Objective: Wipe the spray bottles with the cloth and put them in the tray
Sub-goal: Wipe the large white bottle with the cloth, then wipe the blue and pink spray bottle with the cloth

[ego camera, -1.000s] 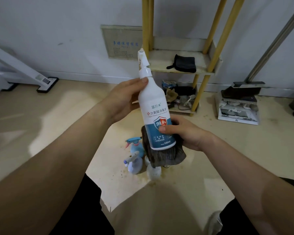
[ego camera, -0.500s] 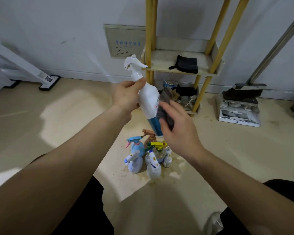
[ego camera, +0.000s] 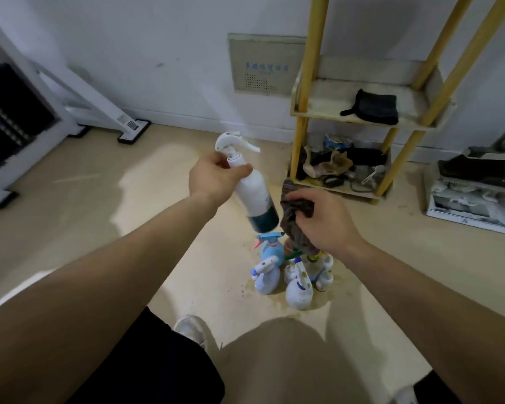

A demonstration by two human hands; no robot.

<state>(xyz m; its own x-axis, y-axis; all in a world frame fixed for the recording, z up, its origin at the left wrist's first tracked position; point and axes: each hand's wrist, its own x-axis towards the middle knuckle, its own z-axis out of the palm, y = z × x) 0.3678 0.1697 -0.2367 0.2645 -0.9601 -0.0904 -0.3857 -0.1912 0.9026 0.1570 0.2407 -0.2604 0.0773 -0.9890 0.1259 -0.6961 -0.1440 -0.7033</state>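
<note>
My left hand [ego camera: 213, 177] grips a white spray bottle [ego camera: 252, 189] by its neck, tilted with the blue base lower right and the trigger head at upper left. My right hand [ego camera: 325, 218] holds a bunched dark brown cloth [ego camera: 293, 217] just right of the bottle's base, apart from it. Below both hands, several small spray bottles [ego camera: 292, 272] stand clustered on the floor, a light blue one [ego camera: 271, 249] among them. The upper tray [ego camera: 324, 110] of a yellow-posted rack holds a folded black cloth [ego camera: 373, 107].
The rack's lower shelf [ego camera: 341, 170] is full of mixed clutter. A dustpan-and-brush set [ego camera: 473, 193] sits at right on the floor. White frame legs [ego camera: 111, 112] and a dark unit [ego camera: 9, 118] stand at left. Dirt specks surround the bottle cluster.
The left hand lowered and swung the bottle away from me, tilting it further. The right hand drew the cloth off the bottle's body and now holds it beside the base.
</note>
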